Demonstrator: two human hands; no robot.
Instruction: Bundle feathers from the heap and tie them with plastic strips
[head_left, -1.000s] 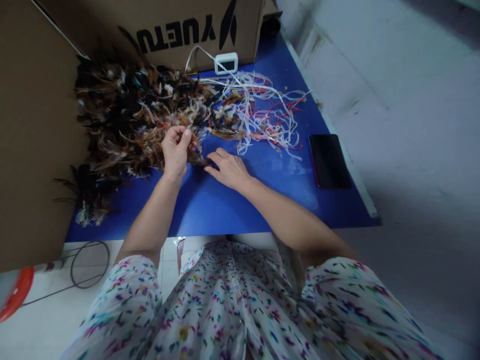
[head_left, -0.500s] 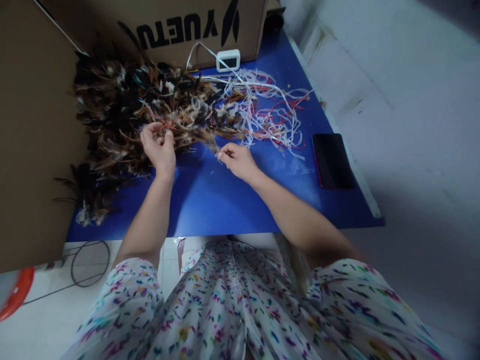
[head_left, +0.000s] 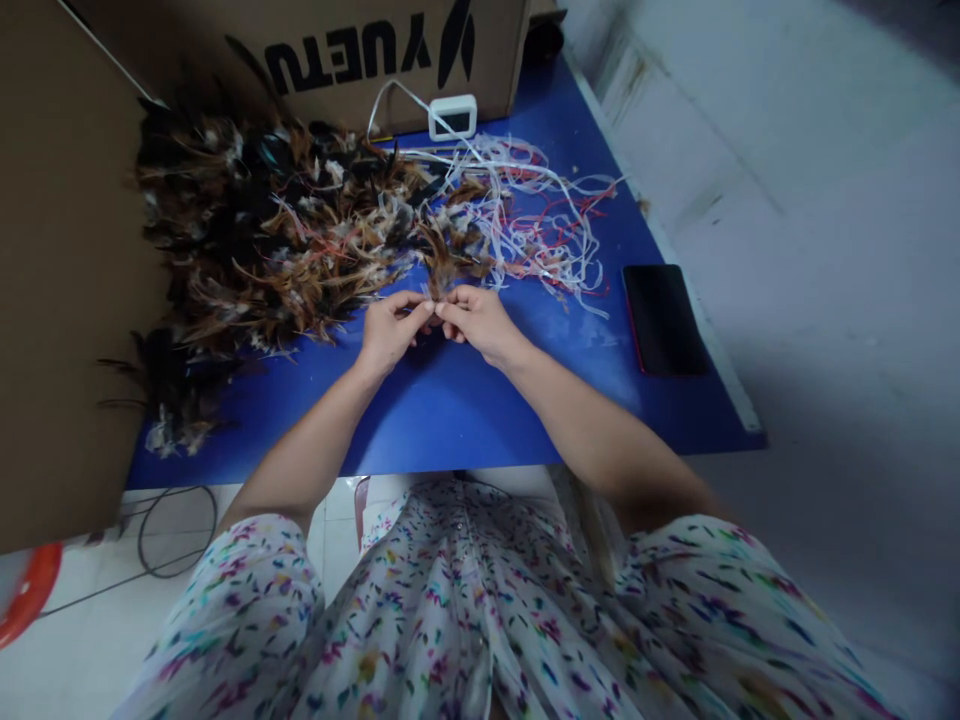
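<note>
In the head view, the person's left hand (head_left: pixel 394 325) had come away from the broad heap of brown and black feathers (head_left: pixel 255 250), where half a second earlier its thumb and forefinger stood apart, and had joined the right hand (head_left: pixel 480 318) near the middle of the glossy blue desk (head_left: pixel 450 420). Between them was a small tuft of brown feathers (head_left: pixel 441 262), held just above the desk by its near end. The right fingers gripped that end, as they had before; the left fingers were now closed on it too, though their exact hold was partly hidden. The tuft, which had trailed leftward, now pointed away from the person. With both hands meeting at its base, the work seemed to have passed from picking among feathers to handling this one bunch. Just beyond and to the right lay the tangle of thin white and red ribbons (head_left: pixel 544 235), touched by neither hand.
</note>
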